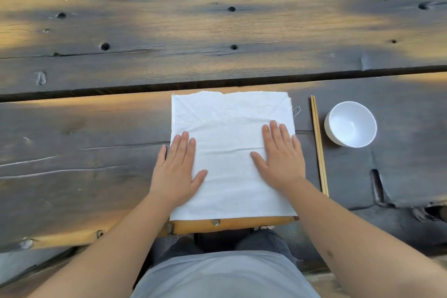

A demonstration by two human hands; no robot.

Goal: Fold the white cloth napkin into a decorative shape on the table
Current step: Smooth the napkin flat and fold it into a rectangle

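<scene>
A white cloth napkin [229, 128] lies flat as a square on the dark wooden table [96, 128], its near edge at the table's front edge. A faint horizontal crease crosses its middle. My left hand [177, 167] rests palm down on the napkin's left edge, fingers spread and partly over the wood. My right hand [279, 155] presses flat on the napkin's right side, fingers apart. Neither hand grips the cloth.
A pair of wooden chopsticks [319, 145] lies lengthwise just right of the napkin. A white bowl [350, 124] stands to their right. Gaps run between the table's planks [217, 83]. My lap shows below the table's front edge.
</scene>
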